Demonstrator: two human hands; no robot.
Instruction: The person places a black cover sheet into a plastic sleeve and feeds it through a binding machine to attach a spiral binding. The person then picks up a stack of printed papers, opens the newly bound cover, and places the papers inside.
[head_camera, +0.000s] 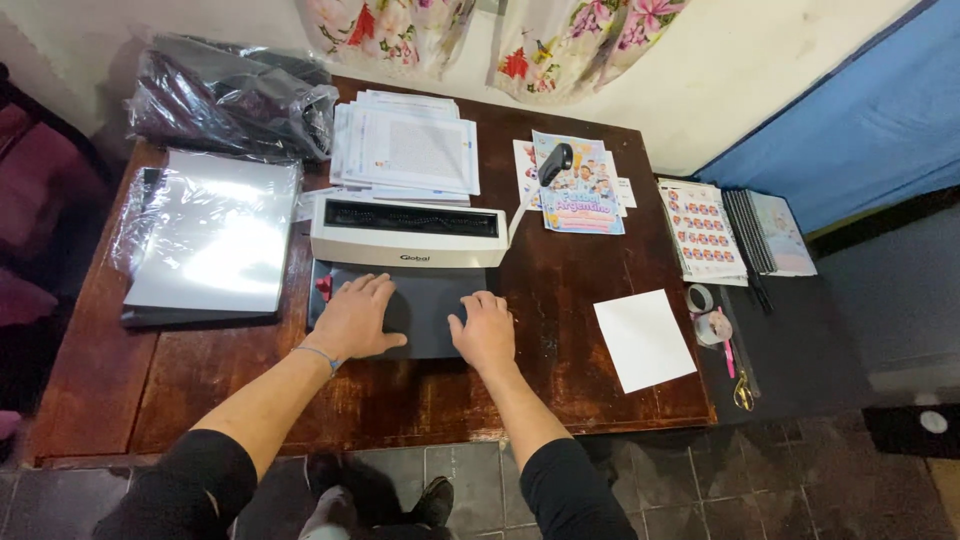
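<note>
Left hand, right hand flat, palms down, fingers spread, arms extended forward

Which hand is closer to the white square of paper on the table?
Right. The right hand lies on the dark sheet, a gap from the white paper; the left hand is farther off, beyond the right.

Small home workshop or copy-and-binding corner. Worn wooden table against a plain wall, floral curtain above, tiled floor. Comb-binding machine on the table, stack of printed pages, plastic-wrapped cover sheets, sticker sheets, spiral booklets, tape rolls, scissors.
</note>
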